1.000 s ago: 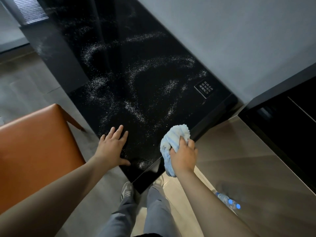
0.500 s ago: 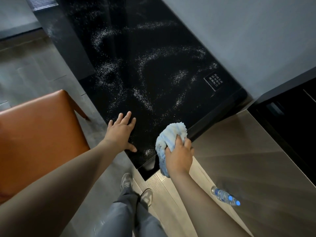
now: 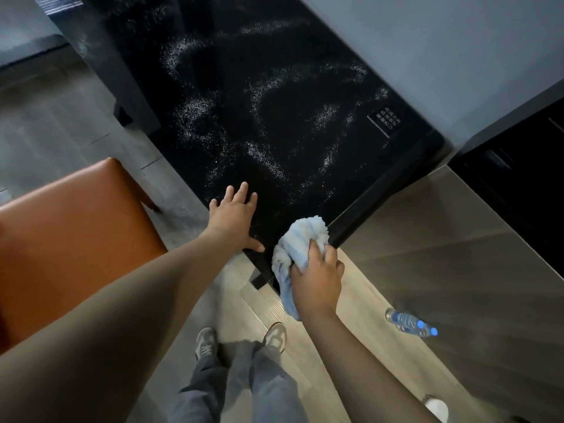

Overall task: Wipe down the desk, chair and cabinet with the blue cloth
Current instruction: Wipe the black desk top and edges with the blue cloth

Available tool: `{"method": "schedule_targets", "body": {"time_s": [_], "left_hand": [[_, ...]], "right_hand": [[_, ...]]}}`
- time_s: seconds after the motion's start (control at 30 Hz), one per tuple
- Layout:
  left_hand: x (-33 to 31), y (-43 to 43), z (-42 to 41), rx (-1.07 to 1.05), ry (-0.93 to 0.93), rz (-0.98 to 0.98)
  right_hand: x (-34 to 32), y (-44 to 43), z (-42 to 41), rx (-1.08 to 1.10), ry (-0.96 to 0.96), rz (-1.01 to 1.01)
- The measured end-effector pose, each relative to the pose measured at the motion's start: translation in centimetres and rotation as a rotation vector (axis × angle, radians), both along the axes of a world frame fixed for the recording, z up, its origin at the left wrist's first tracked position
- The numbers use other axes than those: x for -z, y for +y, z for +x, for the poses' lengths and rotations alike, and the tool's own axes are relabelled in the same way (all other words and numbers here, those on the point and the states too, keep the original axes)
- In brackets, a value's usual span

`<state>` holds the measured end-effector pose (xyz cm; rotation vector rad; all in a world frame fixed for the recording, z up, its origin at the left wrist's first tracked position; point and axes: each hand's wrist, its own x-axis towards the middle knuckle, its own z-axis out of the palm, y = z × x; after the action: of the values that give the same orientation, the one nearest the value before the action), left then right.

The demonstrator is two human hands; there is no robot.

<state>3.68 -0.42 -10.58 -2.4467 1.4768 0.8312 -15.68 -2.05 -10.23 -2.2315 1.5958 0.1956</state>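
Your desk point(image 3: 305, 132) top gives you open passage from the near corner to the far end. The wall point(image 3: 442, 56) closes off its right edge; the chair point(image 3: 76, 233) stands near its left edge.

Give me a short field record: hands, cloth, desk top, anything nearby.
left hand: flat, fingers spread, on the near corner of the glossy black desk top
right hand: grips the bunched light-blue cloth at the desk's near edge
desk state: white powdery streaks across most of it
left of desk: orange leather chair
right of right arm: clear plastic bottle, blue cap, on its side
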Motion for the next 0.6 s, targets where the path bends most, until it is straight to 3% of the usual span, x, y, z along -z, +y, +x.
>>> {"method": "schedule_targets", "body": {"time_s": [0.4, 0.6], "left_hand": [[-2.8, 3.9, 3.7, 0.123, 0.193, -0.122], [-5.4, 6.3, 4.1, 0.11, 0.237, -0.171]], "right_hand": [[-1.2, 6.8, 0.5, 0.066, -0.058, 0.157], [-3.6, 5.8, 0.9, 0.118, -0.099, 0.082]]}}
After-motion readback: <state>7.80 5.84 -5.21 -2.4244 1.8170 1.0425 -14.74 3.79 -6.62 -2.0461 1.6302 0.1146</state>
